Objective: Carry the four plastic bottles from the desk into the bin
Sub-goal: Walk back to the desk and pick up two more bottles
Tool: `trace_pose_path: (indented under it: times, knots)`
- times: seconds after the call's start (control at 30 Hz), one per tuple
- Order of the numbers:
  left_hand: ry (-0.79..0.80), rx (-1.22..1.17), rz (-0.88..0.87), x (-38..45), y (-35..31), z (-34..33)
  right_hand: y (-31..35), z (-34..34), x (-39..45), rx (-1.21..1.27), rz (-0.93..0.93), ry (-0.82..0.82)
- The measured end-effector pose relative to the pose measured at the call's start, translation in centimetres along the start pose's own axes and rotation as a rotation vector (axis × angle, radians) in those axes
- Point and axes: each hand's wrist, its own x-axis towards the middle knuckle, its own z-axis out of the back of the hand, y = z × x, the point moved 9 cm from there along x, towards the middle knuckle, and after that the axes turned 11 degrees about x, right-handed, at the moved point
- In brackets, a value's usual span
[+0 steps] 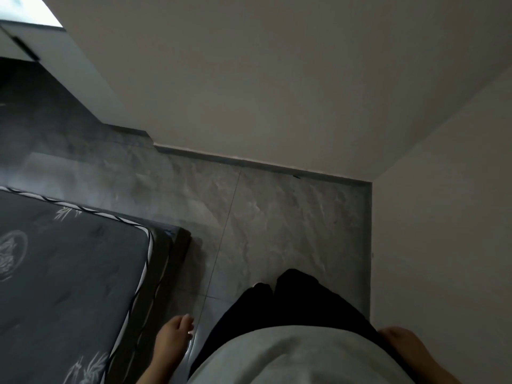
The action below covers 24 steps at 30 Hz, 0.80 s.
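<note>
No desk and no bin are in view. My left hand (173, 338) hangs low beside my left hip with its fingers curled round what looks like a clear plastic bottle (190, 349). Only a glinting curved edge of that bottle shows against the floor. My right hand (401, 346) is at my right hip, and my grey shirt hides its fingers. I cannot tell whether it holds anything. My dark trousers and one foot (293, 284) point towards the wall corner ahead.
A dark patterned mattress (69, 273) on a bed frame fills the lower left, close to my left hand. Grey marble floor tiles (277, 217) run between the bed and the pale wall (443, 245) on the right. Another wall (277, 79) closes the far end.
</note>
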Motion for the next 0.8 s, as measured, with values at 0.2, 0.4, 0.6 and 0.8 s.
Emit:
trace_pose_path:
  times: [0.2, 0.4, 0.6, 0.8]
  knots:
    - [-0.066, -0.013, -0.027, 4.7, -7.9, 2.2, 8.5, 2.2, 4.5, -0.189, -0.021, 0.028]
    - [-0.104, -0.152, 0.117, 6.7, -11.4, 1.5, 23.4, 5.6, 10.3, -0.103, 0.083, 0.084]
    - [-0.152, -0.353, 0.318, 5.4, -11.6, 1.4, 40.3, 4.3, 12.0, -0.168, 0.289, 0.153]
    - [-0.166, -0.465, 0.506, 6.8, -11.2, 2.1, 50.4, -0.5, 13.2, -0.309, 0.337, 0.223]
